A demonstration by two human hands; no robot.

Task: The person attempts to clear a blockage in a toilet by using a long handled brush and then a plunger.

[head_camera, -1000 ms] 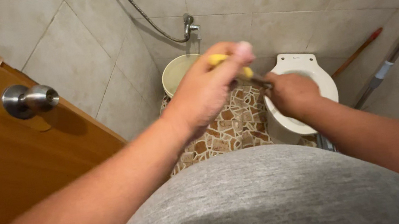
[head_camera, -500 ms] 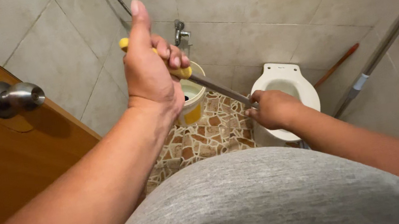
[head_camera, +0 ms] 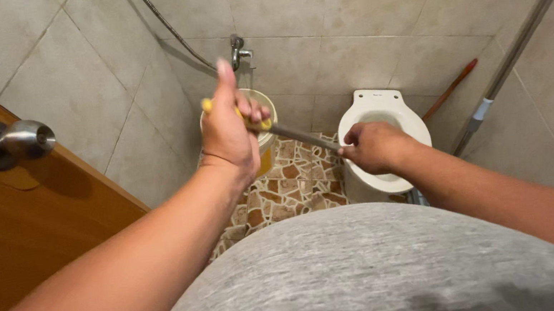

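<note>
The left hand (head_camera: 229, 130) is gripping the yellow handle (head_camera: 236, 114) of a metal rod (head_camera: 303, 137), thumb raised. The right hand (head_camera: 373, 147) is closing around the rod's far end above the white toilet (head_camera: 397, 110), near a cream bucket (head_camera: 268, 146).

No packages, signs or screens in view; only possible label is a tiny dark mark on the toilet (head_camera: 377, 107) at the back edge of the white seat, too small to make out shape or colour; walls plain grey tile, door plain wood; bucket (head_camera: 265, 130) shows no visible sticker.
</note>
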